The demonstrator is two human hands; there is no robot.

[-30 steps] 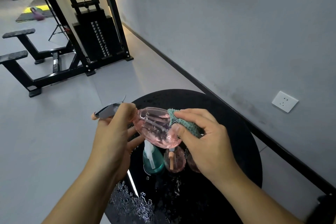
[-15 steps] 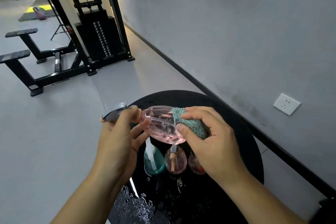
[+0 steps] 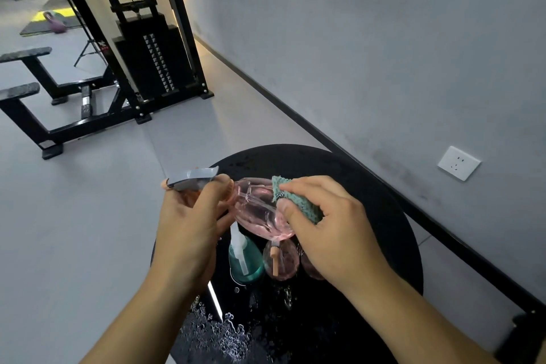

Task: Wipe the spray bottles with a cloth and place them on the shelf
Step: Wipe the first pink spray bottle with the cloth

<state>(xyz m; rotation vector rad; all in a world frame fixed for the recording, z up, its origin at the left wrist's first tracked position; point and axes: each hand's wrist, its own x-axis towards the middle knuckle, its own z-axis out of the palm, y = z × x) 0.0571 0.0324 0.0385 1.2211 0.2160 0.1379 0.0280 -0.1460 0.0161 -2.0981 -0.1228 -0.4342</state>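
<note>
Pink spray bottle (image 3: pixel 260 210) gripped sideways at its neck by left hand (image 3: pixel 189 224), teal cloth (image 3: pixel 298 201) pinched against it by right hand (image 3: pixel 328 221); wiping step, shelf placement next, probably.

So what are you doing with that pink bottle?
A person is cleaning a pink spray bottle. The left hand grips it by the neck, lying sideways above a round black table, while the right hand presses a teal cloth against its side. Below on the wet table stand a teal bottle and another pink bottle, with a third partly hidden behind the right hand. None are on a shelf yet.
</note>
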